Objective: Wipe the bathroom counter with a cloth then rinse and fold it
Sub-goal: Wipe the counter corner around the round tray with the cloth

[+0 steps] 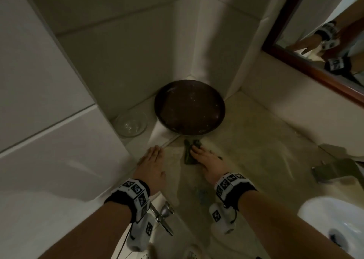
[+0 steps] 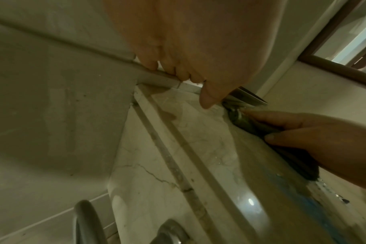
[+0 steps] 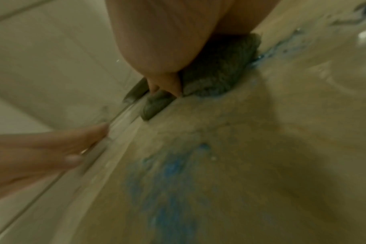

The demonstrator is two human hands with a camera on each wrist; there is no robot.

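A dark green cloth [image 1: 187,159] lies bunched on the beige marble counter [image 1: 256,136], just in front of a round dark pan. My right hand [image 1: 200,153] presses down on the cloth with straight fingers; the left wrist view shows its thumb against the cloth [image 2: 242,123] edge. Most of the cloth [image 3: 217,74] is under the palm. My left hand [image 1: 153,155] lies flat and holds nothing, fingers together on the counter's raised left edge, a hand's width from the cloth. Blue smears [image 3: 171,173] streak the counter behind my right hand.
The dark pan [image 1: 189,107] fills the back corner, with a clear glass bowl [image 1: 131,124] to its left on the tiled ledge. A white basin [image 1: 334,219] and its metal faucet [image 1: 334,169] lie right. A chrome valve [image 1: 164,214] sticks out below my left wrist. A framed mirror [image 1: 307,61] hangs upper right.
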